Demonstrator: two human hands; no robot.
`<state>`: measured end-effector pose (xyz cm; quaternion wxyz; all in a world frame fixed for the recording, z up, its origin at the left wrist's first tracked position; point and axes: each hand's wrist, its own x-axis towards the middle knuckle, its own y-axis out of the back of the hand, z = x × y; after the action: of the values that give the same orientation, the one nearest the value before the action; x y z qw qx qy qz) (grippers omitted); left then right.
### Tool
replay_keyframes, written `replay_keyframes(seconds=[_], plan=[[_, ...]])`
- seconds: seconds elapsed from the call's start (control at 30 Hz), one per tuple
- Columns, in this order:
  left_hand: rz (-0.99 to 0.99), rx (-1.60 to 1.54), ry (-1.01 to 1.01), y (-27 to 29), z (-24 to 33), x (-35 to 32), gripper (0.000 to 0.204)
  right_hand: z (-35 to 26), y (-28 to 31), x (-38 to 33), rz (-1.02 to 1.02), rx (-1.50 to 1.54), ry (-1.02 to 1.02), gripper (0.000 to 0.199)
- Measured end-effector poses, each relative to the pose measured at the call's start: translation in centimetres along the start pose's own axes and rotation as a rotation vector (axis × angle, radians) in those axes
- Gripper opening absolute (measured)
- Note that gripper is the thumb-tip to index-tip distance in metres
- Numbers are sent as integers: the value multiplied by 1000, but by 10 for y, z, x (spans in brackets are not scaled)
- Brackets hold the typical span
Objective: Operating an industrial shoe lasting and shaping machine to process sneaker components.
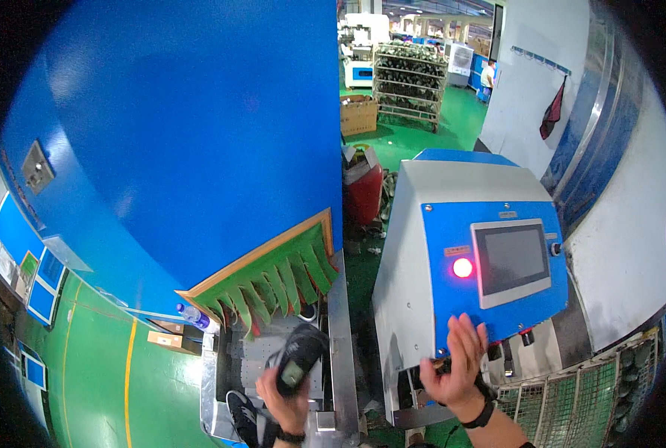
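My left hand [284, 397] is closed around a black shoe [301, 360] with a pale patch showing on it, held above a metal conveyor bed [262, 351]. Just left of that hand lies another dark shoe [242, 414] with white trim. Part of a further shoe [308, 312] shows beneath the green strip curtain [277, 287] at the machine's mouth. My right hand [460, 364] is raised in front of the lower edge of a blue control panel [448, 313], fingers stretched out and holding nothing. Whether it touches the panel, I cannot tell.
A screen [512, 261] and a lit red button [462, 267] are on the panel. The tall blue machine housing [213, 134] rises ahead on the left. Wire mesh racks [549, 407] stand at the lower right. Farther back are a loaded trolley [410, 84], a cardboard box [357, 116] and a person [487, 76].
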<state>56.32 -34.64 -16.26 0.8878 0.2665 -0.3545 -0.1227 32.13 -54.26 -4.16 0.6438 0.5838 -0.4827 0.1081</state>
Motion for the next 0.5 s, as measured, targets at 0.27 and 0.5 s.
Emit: replay_keyframes(seconds=[0.27,0.5], plan=[[-361,-913,646,64,168,-117,75,-35,22,-102,-616,1693,-514,109],[-1414,-781,445,43,175,-116,72,61,65,-174,-1018,1704,-1225,37]])
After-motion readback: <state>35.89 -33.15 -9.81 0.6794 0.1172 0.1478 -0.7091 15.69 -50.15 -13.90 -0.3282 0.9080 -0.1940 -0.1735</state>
